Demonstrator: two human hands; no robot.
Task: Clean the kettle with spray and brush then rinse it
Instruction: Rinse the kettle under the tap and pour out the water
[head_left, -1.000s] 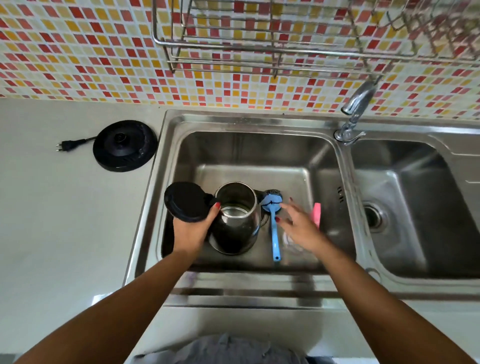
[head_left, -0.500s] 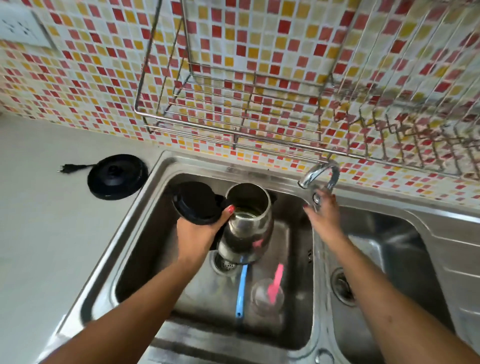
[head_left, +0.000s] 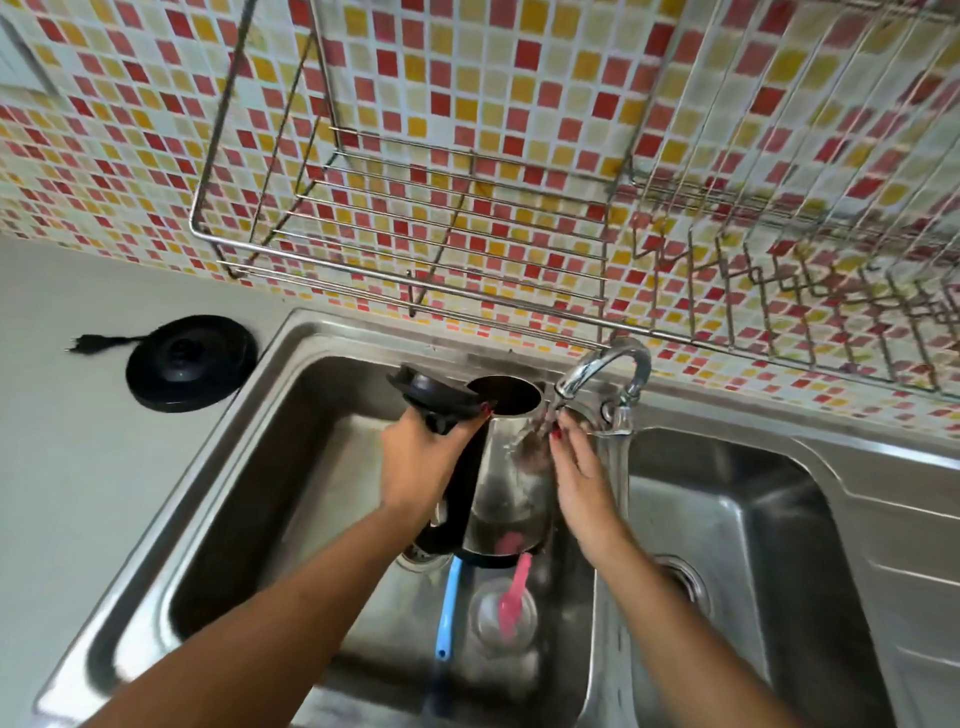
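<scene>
The tap (head_left: 605, 361) runs now, your left hand (head_left: 421, 467) grips the kettle (head_left: 511, 499) raised into the stream, your right hand (head_left: 582, 478) presses flat-fingered on its side: rinsing's begun.

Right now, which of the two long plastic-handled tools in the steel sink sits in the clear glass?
The pink-handled tool sits in the clear glass; the blue-handled brush lies flat on the basin floor beside it.
</scene>
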